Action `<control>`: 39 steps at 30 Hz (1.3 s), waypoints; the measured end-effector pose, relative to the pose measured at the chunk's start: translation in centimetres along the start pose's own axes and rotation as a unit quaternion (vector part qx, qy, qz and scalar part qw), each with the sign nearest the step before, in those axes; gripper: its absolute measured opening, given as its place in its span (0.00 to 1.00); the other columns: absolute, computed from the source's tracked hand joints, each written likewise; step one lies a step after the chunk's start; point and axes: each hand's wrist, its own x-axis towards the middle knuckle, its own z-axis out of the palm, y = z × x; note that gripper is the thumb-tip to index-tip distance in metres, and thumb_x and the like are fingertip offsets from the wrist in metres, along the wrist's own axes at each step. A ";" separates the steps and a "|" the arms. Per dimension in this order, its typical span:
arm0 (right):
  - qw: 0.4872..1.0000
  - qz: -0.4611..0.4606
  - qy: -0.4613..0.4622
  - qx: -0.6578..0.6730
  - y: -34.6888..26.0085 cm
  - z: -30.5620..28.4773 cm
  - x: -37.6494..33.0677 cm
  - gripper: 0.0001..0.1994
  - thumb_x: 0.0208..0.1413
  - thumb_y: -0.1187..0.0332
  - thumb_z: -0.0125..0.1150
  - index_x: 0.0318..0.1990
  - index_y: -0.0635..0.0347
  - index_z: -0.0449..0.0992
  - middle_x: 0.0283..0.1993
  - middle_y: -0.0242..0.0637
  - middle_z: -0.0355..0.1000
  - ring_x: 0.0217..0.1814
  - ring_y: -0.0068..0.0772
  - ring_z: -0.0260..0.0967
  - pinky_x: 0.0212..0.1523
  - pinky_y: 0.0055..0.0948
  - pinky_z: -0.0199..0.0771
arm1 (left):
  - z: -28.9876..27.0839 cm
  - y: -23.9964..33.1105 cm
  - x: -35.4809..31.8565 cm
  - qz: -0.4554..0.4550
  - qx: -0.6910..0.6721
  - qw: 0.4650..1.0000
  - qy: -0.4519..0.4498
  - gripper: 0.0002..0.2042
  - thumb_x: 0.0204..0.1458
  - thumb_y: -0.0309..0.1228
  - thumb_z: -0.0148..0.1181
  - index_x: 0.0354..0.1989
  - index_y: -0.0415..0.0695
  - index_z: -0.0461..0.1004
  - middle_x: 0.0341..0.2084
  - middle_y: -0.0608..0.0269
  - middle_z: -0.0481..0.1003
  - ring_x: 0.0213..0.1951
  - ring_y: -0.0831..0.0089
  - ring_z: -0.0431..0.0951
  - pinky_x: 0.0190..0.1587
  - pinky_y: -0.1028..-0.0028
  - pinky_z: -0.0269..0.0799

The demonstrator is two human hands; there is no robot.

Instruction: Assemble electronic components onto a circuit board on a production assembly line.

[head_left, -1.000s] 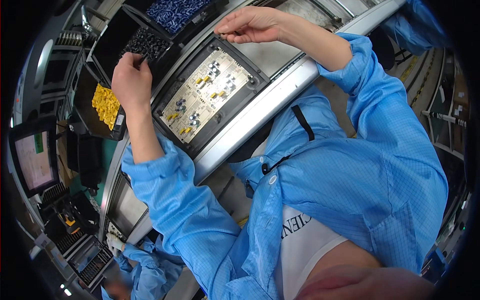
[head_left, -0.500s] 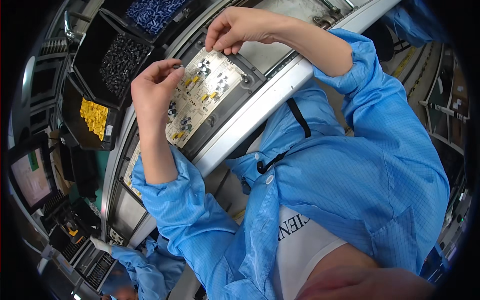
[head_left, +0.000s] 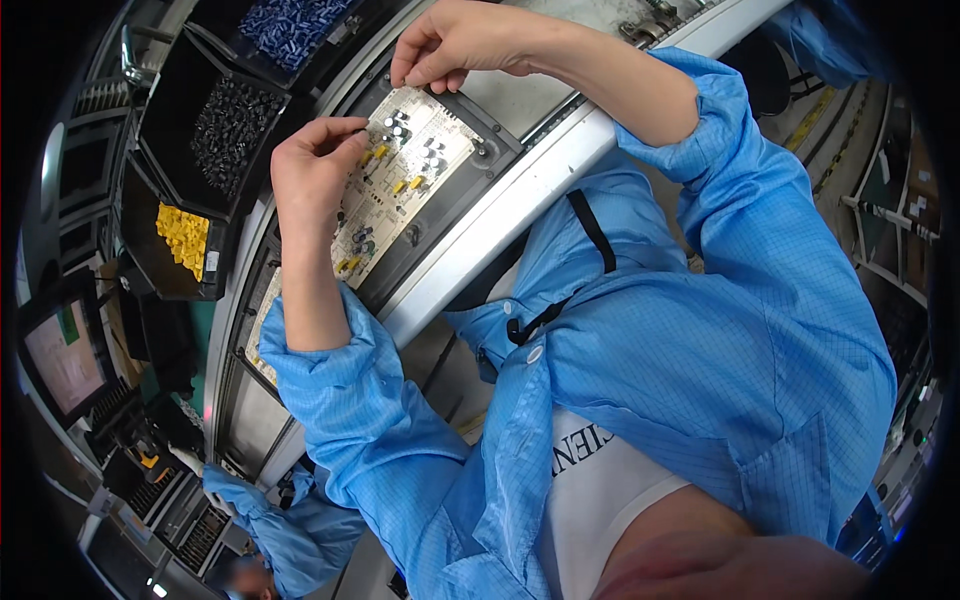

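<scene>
My left hand (head_left: 312,175) is closed in a pinch at the left edge of a pale circuit board (head_left: 415,205). A small dark component, seen earlier between its thumb and forefinger, is now mostly hidden. My right hand (head_left: 445,50) curls over the board's far end, fingers bent and tips together; what they grip, if anything, cannot be made out. Yellow block-shaped components (head_left: 400,187) and dark, round-topped capacitors (head_left: 395,128) stand on the board. It lies in a dark frame (head_left: 440,215) on the rail line.
Bins hold blue parts (head_left: 290,30), black parts (head_left: 232,130) and yellow parts (head_left: 183,240) to the left. A metal rail (head_left: 500,210) runs between the board and my body. A screen (head_left: 65,355) stands at far left. Another person in a blue sleeve (head_left: 265,515) works at lower left.
My left hand has moved slightly right and in over the board's edge, hiding the dark component. My right hand has shifted a little up and left. The board appears slightly higher and further left.
</scene>
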 end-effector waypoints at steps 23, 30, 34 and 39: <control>0.999 -0.026 0.011 0.020 -0.8 1.2 -0.4 0.05 0.51 0.81 0.58 0.36 0.72 0.78 0.24 0.36 0.73 0.22 0.21 0.68 0.23 0.19 0.69 | 2.0 0.6 -0.2 0.116 0.267 0.955 0.046 0.05 0.47 0.24 0.63 0.33 0.42 0.81 0.28 0.54 0.79 0.30 0.63 0.80 0.36 0.70 0.74; 0.999 -0.021 0.032 -0.015 -0.4 1.2 -0.1 0.04 0.51 0.79 0.60 0.34 0.71 0.78 0.23 0.35 0.73 0.21 0.21 0.68 0.23 0.19 0.69 | 2.0 0.8 -0.2 0.243 0.375 0.893 0.042 0.04 0.43 0.24 0.64 0.29 0.42 0.79 0.25 0.53 0.77 0.32 0.57 0.78 0.37 0.64 0.74; 0.998 -0.016 0.049 -0.021 -0.3 1.7 -0.3 0.04 0.51 0.78 0.61 0.34 0.70 0.78 0.22 0.34 0.73 0.21 0.20 0.68 0.23 0.19 0.69 | 1.4 0.0 -0.8 0.288 0.333 0.897 0.052 0.04 0.43 0.24 0.64 0.29 0.43 0.80 0.27 0.57 0.78 0.33 0.59 0.78 0.38 0.66 0.74; 0.995 -0.008 0.075 -0.071 -0.1 0.8 -1.8 0.07 0.54 0.72 0.62 0.31 0.67 0.79 0.22 0.33 0.74 0.21 0.19 0.68 0.23 0.18 0.68 | -3.8 -0.3 0.2 0.266 0.300 0.864 0.306 0.05 0.50 0.30 0.64 0.33 0.45 0.81 0.30 0.59 0.79 0.32 0.63 0.79 0.37 0.69 0.74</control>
